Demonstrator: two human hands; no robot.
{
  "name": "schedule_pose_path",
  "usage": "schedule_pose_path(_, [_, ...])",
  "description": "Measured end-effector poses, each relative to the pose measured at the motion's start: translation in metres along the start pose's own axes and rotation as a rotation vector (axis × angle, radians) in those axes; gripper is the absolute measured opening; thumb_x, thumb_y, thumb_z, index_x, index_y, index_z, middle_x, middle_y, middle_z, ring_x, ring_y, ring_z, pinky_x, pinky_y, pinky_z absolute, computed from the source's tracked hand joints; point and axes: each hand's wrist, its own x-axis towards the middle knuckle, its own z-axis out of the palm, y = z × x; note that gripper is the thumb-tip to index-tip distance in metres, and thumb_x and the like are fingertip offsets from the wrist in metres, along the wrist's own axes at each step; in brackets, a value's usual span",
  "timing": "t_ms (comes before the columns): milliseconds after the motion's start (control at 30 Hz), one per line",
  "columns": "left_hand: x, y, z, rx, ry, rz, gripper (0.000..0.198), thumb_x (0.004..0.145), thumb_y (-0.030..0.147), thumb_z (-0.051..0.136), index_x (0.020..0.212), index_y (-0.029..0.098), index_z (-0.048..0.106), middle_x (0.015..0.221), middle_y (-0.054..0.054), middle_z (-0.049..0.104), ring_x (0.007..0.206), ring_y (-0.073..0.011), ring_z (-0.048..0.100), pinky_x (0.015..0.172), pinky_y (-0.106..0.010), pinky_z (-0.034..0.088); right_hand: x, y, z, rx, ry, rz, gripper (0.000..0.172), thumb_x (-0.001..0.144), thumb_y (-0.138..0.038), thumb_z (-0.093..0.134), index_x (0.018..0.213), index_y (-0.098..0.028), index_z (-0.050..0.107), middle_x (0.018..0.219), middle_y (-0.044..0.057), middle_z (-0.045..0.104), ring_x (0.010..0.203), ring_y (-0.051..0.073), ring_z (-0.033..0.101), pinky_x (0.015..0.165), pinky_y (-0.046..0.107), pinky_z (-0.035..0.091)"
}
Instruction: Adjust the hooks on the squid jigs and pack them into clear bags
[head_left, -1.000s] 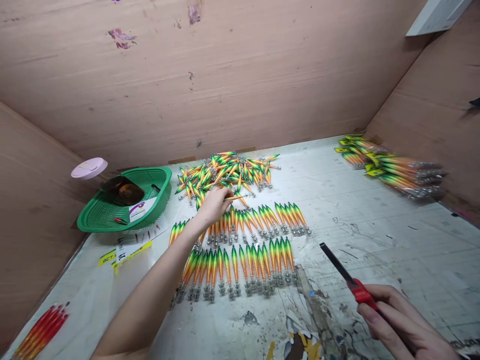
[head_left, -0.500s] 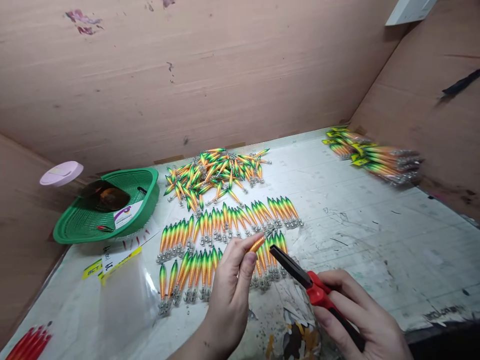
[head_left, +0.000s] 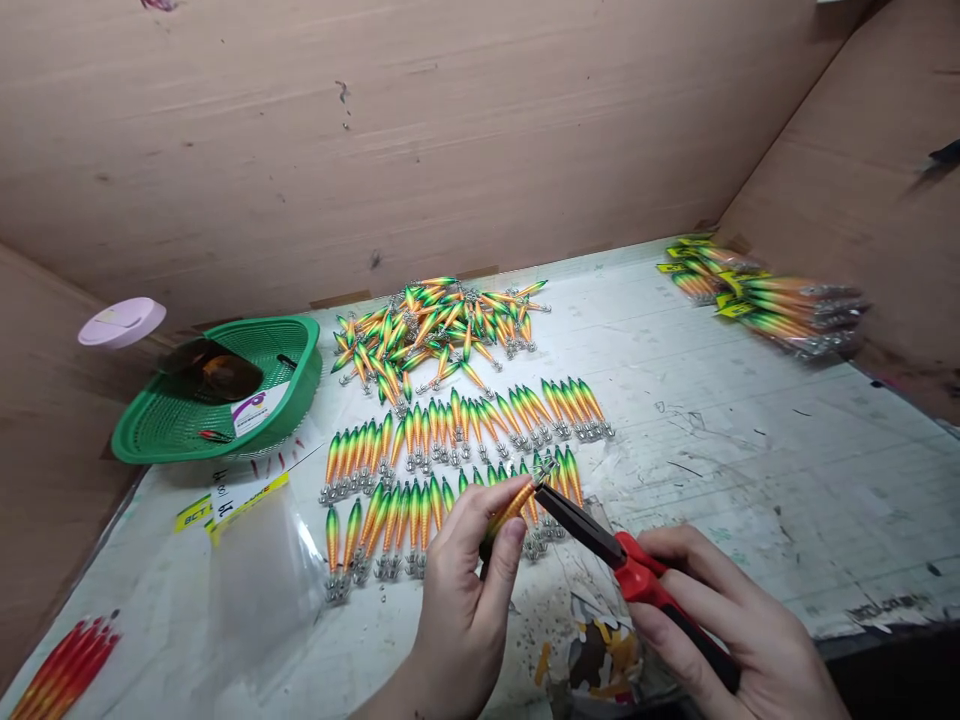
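Note:
My left hand (head_left: 469,590) pinches one orange-green squid-jig lure (head_left: 517,500) between thumb and fingers, hook end pointing up and right. My right hand (head_left: 731,640) grips red-handled needle-nose pliers (head_left: 600,540); the black tips touch the lure's hook end. Beneath both hands, two rows of like lures (head_left: 457,425) lie side by side on the white table (head_left: 750,470). A loose heap of lures (head_left: 431,330) sits behind the rows.
A green basket (head_left: 214,390) stands at the back left, a pink lid (head_left: 120,320) beside it. Clear bags with yellow labels (head_left: 240,560) lie at the left. Packed lures (head_left: 772,300) are stacked back right. Red lures (head_left: 64,665) lie front left. Wooden walls enclose the table.
My left hand took a lure from the heap and drew it back toward me. My right hand brought the pliers up to the lure's hook end.

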Motion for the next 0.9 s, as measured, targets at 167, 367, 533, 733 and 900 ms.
schedule_pose_path(167, [-0.003, -0.003, -0.001, 0.094, 0.024, 0.100, 0.034, 0.094, 0.014, 0.049, 0.122, 0.033, 0.057, 0.100, 0.000, 0.063, 0.089, -0.0111, 0.059, 0.076, -0.020, 0.045, 0.002, 0.000, -0.004, -0.049, -0.071, -0.034, 0.008, 0.089, -0.025, 0.055, 0.086, -0.023, 0.063, 0.092, 0.004, 0.060, 0.081, 0.013, 0.066, 0.069, 0.015, 0.054])
schedule_pose_path(367, [-0.004, -0.004, 0.000, 0.114, 0.047, 0.138, 0.037, 0.093, 0.011, 0.048, 0.124, 0.028, 0.058, 0.100, -0.002, 0.063, 0.089, -0.0116, 0.059, 0.074, -0.020, 0.047, 0.004, 0.003, -0.005, -0.039, -0.144, -0.044, 0.013, 0.091, -0.025, 0.052, 0.088, -0.021, 0.064, 0.092, 0.006, 0.060, 0.082, 0.015, 0.066, 0.069, 0.017, 0.055])
schedule_pose_path(533, [-0.005, -0.006, 0.004, 0.124, 0.073, 0.194, 0.041, 0.092, 0.007, 0.048, 0.127, 0.026, 0.058, 0.102, -0.004, 0.063, 0.092, -0.0126, 0.061, 0.078, -0.020, 0.049, 0.004, 0.007, -0.009, -0.058, -0.224, -0.071, 0.013, 0.091, -0.022, 0.050, 0.083, -0.020, 0.060, 0.090, 0.006, 0.058, 0.081, 0.014, 0.065, 0.068, 0.017, 0.055])
schedule_pose_path(733, [-0.011, -0.007, 0.004, 0.111, 0.079, 0.176, 0.041, 0.091, 0.008, 0.049, 0.127, 0.025, 0.058, 0.102, -0.005, 0.063, 0.091, -0.0137, 0.061, 0.076, -0.021, 0.049, 0.005, 0.007, -0.016, -0.070, -0.243, -0.068, 0.013, 0.091, -0.023, 0.050, 0.086, -0.021, 0.061, 0.093, 0.005, 0.058, 0.084, 0.014, 0.064, 0.070, 0.017, 0.055])
schedule_pose_path(900, [-0.012, -0.006, 0.003, 0.074, 0.070, 0.142, 0.039, 0.092, 0.010, 0.049, 0.125, 0.027, 0.059, 0.102, -0.004, 0.064, 0.092, -0.0136, 0.061, 0.077, -0.021, 0.050, 0.008, 0.003, -0.016, 0.038, -0.283, 0.007, 0.019, 0.092, -0.024, 0.049, 0.081, -0.021, 0.064, 0.092, 0.006, 0.061, 0.083, 0.015, 0.064, 0.069, 0.019, 0.055])
